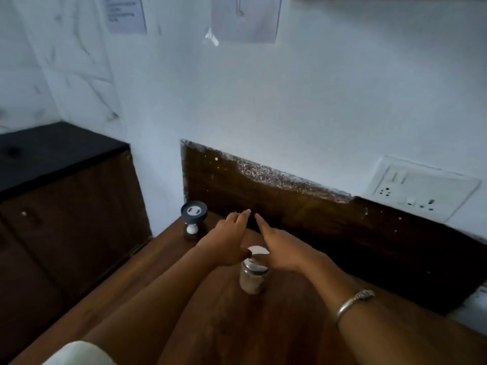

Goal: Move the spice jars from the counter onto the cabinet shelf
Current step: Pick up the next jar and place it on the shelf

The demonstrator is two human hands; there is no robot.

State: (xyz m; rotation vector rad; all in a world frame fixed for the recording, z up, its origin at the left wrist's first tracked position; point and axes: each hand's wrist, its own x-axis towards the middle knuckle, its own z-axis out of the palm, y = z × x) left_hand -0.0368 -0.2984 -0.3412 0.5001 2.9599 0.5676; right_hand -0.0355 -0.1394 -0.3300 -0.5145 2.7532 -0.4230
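Spice jar (252,281) stands mid-counter (237,327), directly beneath both hands. Left hand (229,241) and right hand (284,248) have straight fingers and grip nothing. Dark-capped jar (193,219) stands at 10 o'clock. Glass is probably light, slick and breakable, so grasp the body below the white lid (259,251).

Dim white wall (303,96) — dark wooden panel (303,206)

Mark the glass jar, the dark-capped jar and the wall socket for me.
glass jar (252,282): head view, on its glass body.
dark-capped jar (194,210): head view, on its cap.
wall socket (421,189): head view, on its white plate.
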